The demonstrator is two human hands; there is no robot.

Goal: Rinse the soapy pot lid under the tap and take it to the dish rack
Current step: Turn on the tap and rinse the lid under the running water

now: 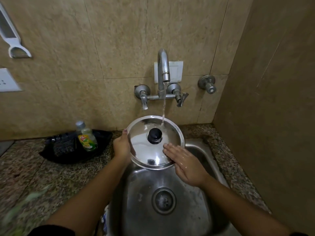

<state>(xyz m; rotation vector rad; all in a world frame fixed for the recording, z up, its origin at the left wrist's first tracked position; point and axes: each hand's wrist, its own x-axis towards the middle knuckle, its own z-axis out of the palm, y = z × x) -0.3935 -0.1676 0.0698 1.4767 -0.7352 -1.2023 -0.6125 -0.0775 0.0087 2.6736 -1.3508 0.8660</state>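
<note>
Lid: I see a round polished steel pot lid with a black knob (pixel 156 142) held over the steel sink basin (pixel 163 193), below the tap.
Lid facing: domed top and knob (pixel 154 135) face up toward my camera; far rim is raised toward the wall, near rim dips toward me. Being round, it has no long axis I can name.
Water: a thin stream (pixel 163 109) from the curved chrome wall tap (pixel 162 72) lands on the lid's far right part.
Left hand: my left hand (pixel 121 146) grips the lid's left rim, thumb on top, fingers hidden beneath.
Right hand: my right hand (pixel 185 161) lies flat and spread, wet, fingertips touching the lid's near right surface; it grips nothing.
Tabletop: speckled granite tabletop (pixel 51 176) around the sink.
Left of sink: a clear dish-soap bottle with a green and yellow label (pixel 86 137) stands in a black tray (pixel 71 147) against the wall.
</note>
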